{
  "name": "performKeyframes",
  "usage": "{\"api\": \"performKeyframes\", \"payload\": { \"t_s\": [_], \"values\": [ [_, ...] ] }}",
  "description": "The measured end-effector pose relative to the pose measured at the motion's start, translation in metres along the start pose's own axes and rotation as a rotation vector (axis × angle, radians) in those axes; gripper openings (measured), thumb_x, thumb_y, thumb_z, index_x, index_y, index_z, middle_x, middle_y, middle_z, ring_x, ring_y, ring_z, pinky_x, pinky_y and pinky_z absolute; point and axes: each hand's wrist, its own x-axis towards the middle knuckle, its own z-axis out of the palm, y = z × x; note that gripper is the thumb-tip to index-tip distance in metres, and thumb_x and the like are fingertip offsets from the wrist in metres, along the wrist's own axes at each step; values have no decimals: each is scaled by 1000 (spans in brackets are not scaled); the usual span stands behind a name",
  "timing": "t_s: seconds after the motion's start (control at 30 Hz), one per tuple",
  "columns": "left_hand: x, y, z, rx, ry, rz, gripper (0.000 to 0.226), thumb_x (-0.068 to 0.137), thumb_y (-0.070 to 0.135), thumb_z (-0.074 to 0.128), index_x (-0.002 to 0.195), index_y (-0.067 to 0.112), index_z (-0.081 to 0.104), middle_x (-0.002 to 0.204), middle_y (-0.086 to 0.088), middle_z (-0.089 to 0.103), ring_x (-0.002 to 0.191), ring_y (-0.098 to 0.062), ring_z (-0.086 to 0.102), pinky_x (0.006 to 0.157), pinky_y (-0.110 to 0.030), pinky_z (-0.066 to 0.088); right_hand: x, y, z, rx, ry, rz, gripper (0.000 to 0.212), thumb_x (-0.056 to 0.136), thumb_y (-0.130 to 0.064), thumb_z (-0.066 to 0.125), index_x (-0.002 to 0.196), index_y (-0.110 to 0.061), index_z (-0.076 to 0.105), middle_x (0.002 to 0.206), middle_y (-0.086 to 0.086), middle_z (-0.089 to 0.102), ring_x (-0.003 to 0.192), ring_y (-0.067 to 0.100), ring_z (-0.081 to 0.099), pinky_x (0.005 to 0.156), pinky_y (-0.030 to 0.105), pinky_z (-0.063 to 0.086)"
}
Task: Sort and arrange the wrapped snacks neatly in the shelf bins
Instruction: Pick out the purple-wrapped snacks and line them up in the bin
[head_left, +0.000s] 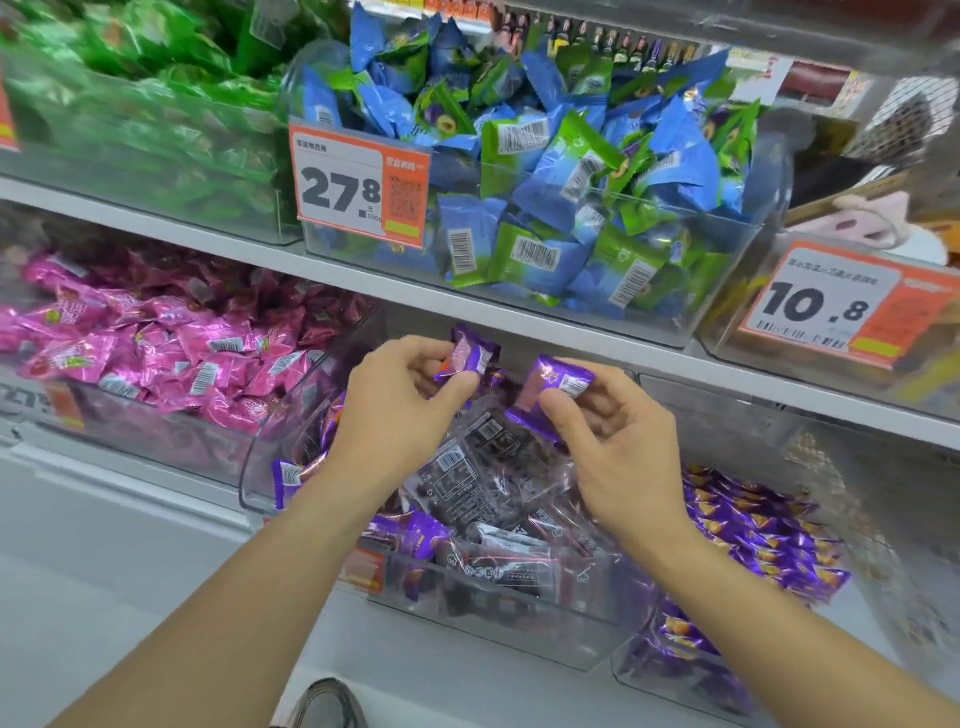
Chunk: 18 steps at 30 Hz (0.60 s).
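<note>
Two hands each pinched a purple wrapped snack above the clear lower-shelf bin.

The left hand (400, 395) held a small shiny purple foil snack packet (467, 356) between thumb and curled fingertips, while the right hand (613, 431) pinched a second purple foil packet with a white barcode patch (558, 384) just to its right, the two packets near each other but apart. Both hovered over the clear plastic bin of dark and purple wrapped snacks (498, 613) on the lower shelf. To the left sat a bin of pink foil snacks (156, 353); on the far upper shelf stood a clear bin of blue and green packets (597, 208) with an orange and white price tag reading 27.8 (358, 187).
</note>
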Motion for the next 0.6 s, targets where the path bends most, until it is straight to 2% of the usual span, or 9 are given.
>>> {"api": "performKeyframes", "payload": {
  "t_s": [0.1,0.2,0.27,0.33,0.4,0.47,0.53,0.6],
  "values": [
    [-24,25,-6,-162,-229,-71,14,85,31,73,97,25,69,86,6,73,75,-10,68,70,-19,53,-15,-19,-13,138,5,187,18,93,-17,62,109,-8,65,88,9,76,74,25,74,70,44,61],
    [-45,46,1,-351,-431,-139,15,89,18,69,103,16,65,93,0,75,81,-20,73,76,-32,59,-31,-35,-33,237,-3,371,28,92,-26,62,107,-3,65,75,13,71,54,22,62,48,29,51],
    [-54,55,8,-455,-517,-186,19,89,8,67,106,9,61,95,-5,75,80,-24,74,72,-34,60,-42,-41,-51,249,18,428,23,90,-28,64,96,-6,65,65,7,63,51,19,52,43,23,41],
    [-60,61,17,-452,-562,-187,24,86,6,70,108,9,61,95,-5,75,74,-22,73,65,-30,58,-51,-44,-71,267,41,458,18,84,-27,68,87,-10,65,62,1,58,54,18,50,45,22,41],
    [-66,67,25,-404,-580,-164,26,83,7,75,107,11,66,85,0,74,63,-12,68,58,-21,51,-58,-44,-89,276,48,491,25,74,-24,74,93,-9,68,69,2,61,57,16,52,50,21,46],
    [-70,74,34,-364,-582,-119,25,80,10,77,103,17,70,75,5,73,56,-6,60,53,-16,45,-64,-44,-106,256,60,509,29,72,-20,74,99,-12,72,76,3,63,58,15,52,52,22,46],
    [-75,80,44,-314,-604,-68,24,80,18,77,102,27,71,68,6,71,54,-13,59,52,-19,45,-69,-42,-120,218,76,500,25,77,-23,72,100,-16,74,81,3,63,59,17,45,55,29,41],
    [-80,84,53,-255,-663,-4,23,85,21,73,103,34,68,66,4,69,50,-21,62,50,-27,47,-73,-38,-132,174,109,486,17,86,-28,65,99,-20,73,80,2,61,63,20,44,66,41,35]
  ]
}}
